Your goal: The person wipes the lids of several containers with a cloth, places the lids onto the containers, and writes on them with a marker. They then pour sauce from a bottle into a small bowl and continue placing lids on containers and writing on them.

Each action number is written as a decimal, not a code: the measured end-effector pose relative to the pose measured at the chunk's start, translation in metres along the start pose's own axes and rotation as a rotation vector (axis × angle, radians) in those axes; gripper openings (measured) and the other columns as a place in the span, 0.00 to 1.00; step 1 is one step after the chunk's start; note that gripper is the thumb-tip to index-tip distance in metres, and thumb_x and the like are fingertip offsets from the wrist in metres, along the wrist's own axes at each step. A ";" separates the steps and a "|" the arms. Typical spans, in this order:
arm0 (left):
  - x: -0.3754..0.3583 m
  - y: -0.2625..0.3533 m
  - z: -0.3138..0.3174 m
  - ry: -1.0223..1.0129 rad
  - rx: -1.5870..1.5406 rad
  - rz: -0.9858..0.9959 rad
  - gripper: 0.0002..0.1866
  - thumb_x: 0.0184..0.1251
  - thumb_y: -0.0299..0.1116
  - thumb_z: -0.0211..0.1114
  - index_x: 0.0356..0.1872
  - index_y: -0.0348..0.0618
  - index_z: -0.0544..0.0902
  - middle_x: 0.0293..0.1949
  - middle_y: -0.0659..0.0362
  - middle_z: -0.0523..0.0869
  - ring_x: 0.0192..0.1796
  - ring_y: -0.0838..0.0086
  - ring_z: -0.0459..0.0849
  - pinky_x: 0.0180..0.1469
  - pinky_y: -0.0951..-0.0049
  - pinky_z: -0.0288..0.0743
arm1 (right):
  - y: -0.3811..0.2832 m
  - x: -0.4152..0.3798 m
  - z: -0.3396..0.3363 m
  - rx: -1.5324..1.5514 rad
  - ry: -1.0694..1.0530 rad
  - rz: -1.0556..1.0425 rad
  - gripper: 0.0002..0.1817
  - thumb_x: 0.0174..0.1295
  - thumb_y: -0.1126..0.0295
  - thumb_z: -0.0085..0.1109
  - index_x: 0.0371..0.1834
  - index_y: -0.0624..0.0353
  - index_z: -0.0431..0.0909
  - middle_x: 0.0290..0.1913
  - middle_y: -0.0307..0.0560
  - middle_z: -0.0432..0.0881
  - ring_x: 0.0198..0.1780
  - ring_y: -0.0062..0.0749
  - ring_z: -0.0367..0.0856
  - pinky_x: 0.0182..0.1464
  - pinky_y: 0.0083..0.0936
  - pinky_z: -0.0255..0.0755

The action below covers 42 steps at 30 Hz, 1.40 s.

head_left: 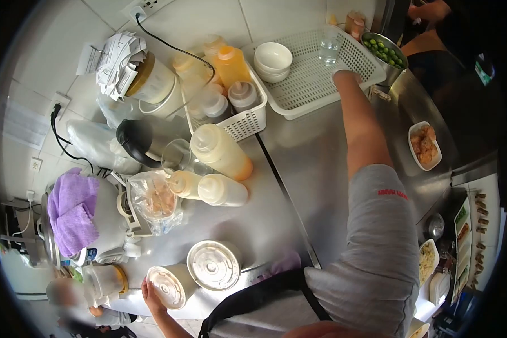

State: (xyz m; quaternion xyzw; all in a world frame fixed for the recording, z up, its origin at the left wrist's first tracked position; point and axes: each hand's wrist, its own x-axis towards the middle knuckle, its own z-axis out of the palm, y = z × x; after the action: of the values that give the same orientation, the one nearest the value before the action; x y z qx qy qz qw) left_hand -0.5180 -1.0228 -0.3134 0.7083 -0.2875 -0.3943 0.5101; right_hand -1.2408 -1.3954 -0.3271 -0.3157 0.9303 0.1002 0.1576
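My left hand point(152, 297) is at the near edge of the counter, fingers curved against the side of a white round takeout tub point(167, 287) with a translucent lid. A second lidded tub point(214, 265) stands right beside it. My right arm stretches across the counter to a white perforated plastic basket point(307, 110). At its right side my right hand point(347, 82) reaches in, next to a small pale rim; its fingers are mostly hidden. Stacked white bowls point(273, 59) and a clear glass point(329, 49) sit in the basket.
Squeeze bottles point(222, 152) stand mid-counter; more fill a white basket point(248, 121). A pot of green limes point(384, 52) and a dish of orange-brown food point(424, 146) lie right. A purple towel point(73, 211) covers a large pot. Other people are at the edges.
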 end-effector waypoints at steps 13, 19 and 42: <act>0.005 -0.001 -0.003 -0.024 0.004 -0.001 0.15 0.62 0.34 0.47 0.49 0.42 0.66 0.45 0.55 0.72 0.45 0.69 0.72 0.45 0.71 0.68 | 0.170 -0.071 -0.029 0.375 0.538 -0.097 0.18 0.52 0.61 0.43 0.43 0.56 0.72 0.47 0.51 0.73 0.48 0.44 0.71 0.48 0.36 0.65; 0.013 0.001 0.001 -0.026 -0.033 -0.007 0.15 0.62 0.33 0.46 0.50 0.41 0.65 0.45 0.55 0.72 0.45 0.68 0.72 0.45 0.69 0.69 | 0.199 -0.053 0.048 0.091 0.250 0.134 0.18 0.52 0.62 0.46 0.43 0.59 0.72 0.50 0.50 0.70 0.51 0.44 0.69 0.50 0.36 0.64; 0.019 0.007 0.007 -0.005 0.134 0.023 0.20 0.61 0.38 0.48 0.53 0.42 0.64 0.52 0.55 0.67 0.52 0.66 0.67 0.51 0.67 0.63 | 0.011 -0.207 0.204 0.139 0.578 -0.725 0.19 0.52 0.72 0.40 0.49 0.62 0.65 0.53 0.58 0.63 0.57 0.53 0.58 0.57 0.45 0.50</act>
State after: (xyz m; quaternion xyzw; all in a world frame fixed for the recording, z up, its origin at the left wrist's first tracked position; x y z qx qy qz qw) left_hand -0.5135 -1.0441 -0.3126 0.7365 -0.3225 -0.3701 0.4654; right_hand -1.0455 -1.2131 -0.4425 -0.6241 0.7701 -0.1161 -0.0625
